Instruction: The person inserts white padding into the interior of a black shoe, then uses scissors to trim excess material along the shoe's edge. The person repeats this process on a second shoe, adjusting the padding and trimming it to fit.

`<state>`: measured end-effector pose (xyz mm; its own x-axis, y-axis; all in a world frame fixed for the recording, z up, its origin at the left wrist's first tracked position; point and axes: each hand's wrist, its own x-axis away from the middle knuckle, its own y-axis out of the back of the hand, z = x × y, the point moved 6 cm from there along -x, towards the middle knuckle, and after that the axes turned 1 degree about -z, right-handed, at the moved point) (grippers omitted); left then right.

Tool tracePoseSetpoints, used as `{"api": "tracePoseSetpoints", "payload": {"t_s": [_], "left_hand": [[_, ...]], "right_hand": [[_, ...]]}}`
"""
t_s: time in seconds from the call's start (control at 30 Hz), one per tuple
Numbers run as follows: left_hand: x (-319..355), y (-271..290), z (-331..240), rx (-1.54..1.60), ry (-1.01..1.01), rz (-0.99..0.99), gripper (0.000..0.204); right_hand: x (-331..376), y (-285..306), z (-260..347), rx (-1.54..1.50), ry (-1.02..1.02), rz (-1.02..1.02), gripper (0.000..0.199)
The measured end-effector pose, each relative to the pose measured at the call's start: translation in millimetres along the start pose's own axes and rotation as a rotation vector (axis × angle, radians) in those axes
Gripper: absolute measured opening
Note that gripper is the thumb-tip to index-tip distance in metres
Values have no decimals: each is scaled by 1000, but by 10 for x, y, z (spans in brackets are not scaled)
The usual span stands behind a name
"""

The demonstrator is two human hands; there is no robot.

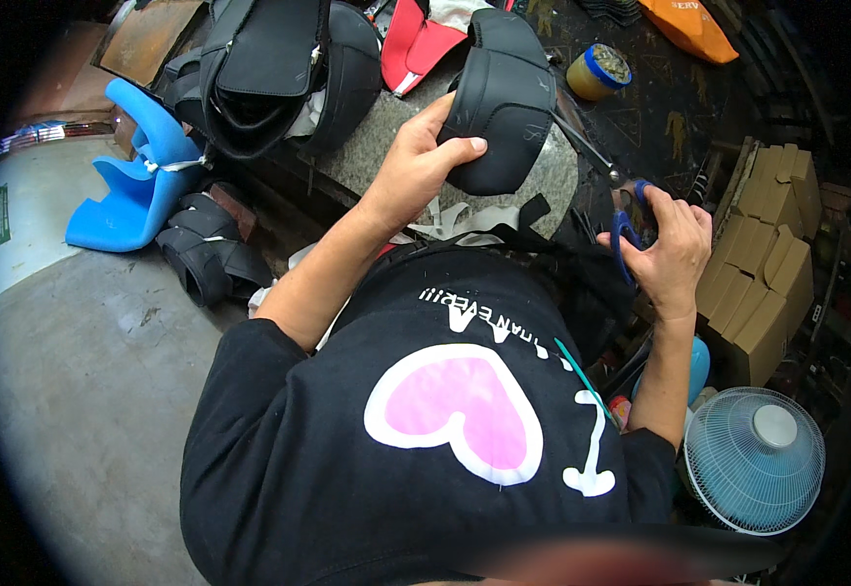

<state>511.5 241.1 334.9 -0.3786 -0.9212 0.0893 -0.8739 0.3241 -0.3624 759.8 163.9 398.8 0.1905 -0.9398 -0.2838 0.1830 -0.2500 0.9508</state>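
My left hand [416, 161] grips the near-left edge of a black stitched shoe upper [509, 117], thumb on top and fingers hidden beneath. The piece is curved and bears faint pale marks. In my right hand [675, 244] is a pair of scissors [624, 230] with blue handles, fingers in the loops. Its blades point up and left, their tips close to the upper's right edge; I cannot tell whether they touch it. Both hands are above a grey stone slab [357, 156], where white straps [455, 220] lie near my body.
Black uppers [269, 59] are piled at the back left, beside a red piece [411, 44]. Left are a blue foam shape [142, 195] and a black bundle [201, 254]. Right are a blue-rimmed jar [596, 73], an orange bag [694, 29], cardboard boxes [753, 283] and a fan [753, 469].
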Motion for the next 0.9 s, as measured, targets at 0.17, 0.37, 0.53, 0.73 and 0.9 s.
{"api": "tracePoseSetpoints", "payload": {"t_s": [0.17, 0.37, 0.53, 0.73, 0.9], "left_hand": [[13, 28, 32, -31, -12, 20, 46], [89, 48, 105, -50, 49, 59, 52], [153, 46, 135, -98, 30, 121, 54], [213, 182, 187, 112, 141, 115, 53], [262, -131, 113, -475, -229, 535, 41]], "right_hand": [[86, -133, -15, -3, 66, -19, 54], [85, -199, -115, -88, -121, -50, 41], [124, -389, -146, -68, -140, 0, 43], [265, -967, -528, -1025, -748, 265, 45], [106, -921, -124, -1704, -618, -135, 53]]}}
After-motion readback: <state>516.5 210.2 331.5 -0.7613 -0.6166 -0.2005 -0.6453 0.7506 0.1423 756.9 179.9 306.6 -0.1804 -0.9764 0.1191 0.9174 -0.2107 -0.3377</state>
